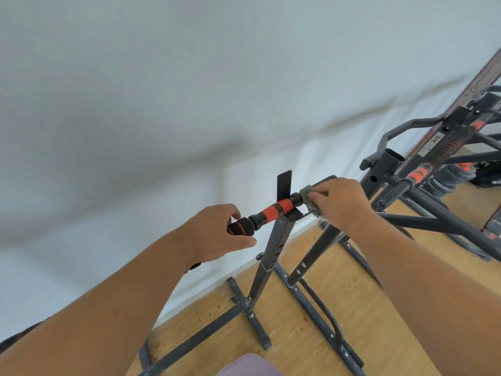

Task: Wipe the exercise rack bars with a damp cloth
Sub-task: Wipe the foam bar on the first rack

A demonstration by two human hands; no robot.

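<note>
Right hand (342, 202) grips a grey-green cloth (309, 200), fingers curled over it and pressing it round the bar (282, 207) that lies across the top of the near rack upright (273, 253). Cloth sits just past the orange band on the bar, on the side toward the threaded end (324, 181), which pokes out beyond the knuckles. A loose fold of cloth hangs below the hand, close to the slanted brace (314, 253).

Left hand (217, 233) holds the other end of the bar — fingers and thumb curled round the black foam grip (241, 226), thumb underneath. A dark band shows at that wrist.

The bar rests in the cradle at the top of the upright, beside a flat black tab (284, 185) standing up behind it. The upright runs down to a cross-shaped foot (249, 305) on the wooden floor (311, 356), near the floor's edge where it meets the white wall (189, 104).

Far right — a mirror (485, 85) leaning at the wall, showing the rack again. In front of it more dark frame: a curved handle bar (406, 127), an open tube end (394, 156), a second bar with an orange band (418, 173) and a threaded tip. Stacked weight plates (447, 177) lie behind, blurred.

A patch of pinkish fabric (244, 366) at the bottom edge of the view.
</note>
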